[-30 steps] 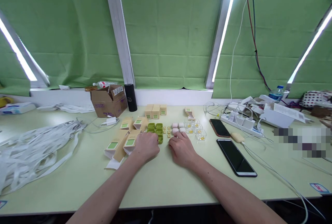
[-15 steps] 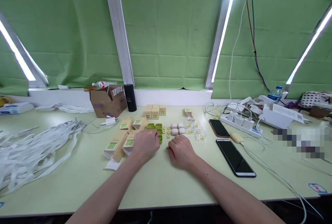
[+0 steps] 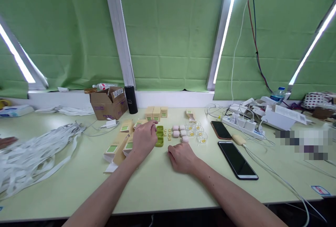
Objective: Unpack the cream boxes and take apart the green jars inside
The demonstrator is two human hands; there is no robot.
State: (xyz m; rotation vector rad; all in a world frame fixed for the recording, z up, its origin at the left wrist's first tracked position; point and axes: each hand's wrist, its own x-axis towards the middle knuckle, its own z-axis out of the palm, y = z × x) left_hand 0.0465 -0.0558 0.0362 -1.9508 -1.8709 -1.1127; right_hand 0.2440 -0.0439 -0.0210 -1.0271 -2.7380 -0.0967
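My left hand (image 3: 144,139) hovers over the small green trays (image 3: 159,142), its index finger stretched forward and held apart from the rest. I see nothing in it, though its underside is hidden. It covers part of the trays and of the beige cartons (image 3: 118,146) with green labels. On the table lies my right hand (image 3: 182,157), fingers curled in and nothing visible in them. Just beyond it are several pale pink blocks (image 3: 176,134) and clear cups (image 3: 202,138) with yellow centres. Tiny yellow pieces (image 3: 169,138) sit between trays and blocks.
Two phones (image 3: 237,160) and a power strip (image 3: 244,127) with cables lie on the right. White straps (image 3: 47,153) are heaped at left, where another person's hand (image 3: 7,142) shows. A cardboard box (image 3: 109,106), black cylinder (image 3: 131,100) and upright cartons (image 3: 156,113) stand behind.
My left hand has shifted slightly left and its index finger has stretched out from a closed shape. My right hand drew back slightly, uncovering a pink block. Another person's hand appeared at the left edge.
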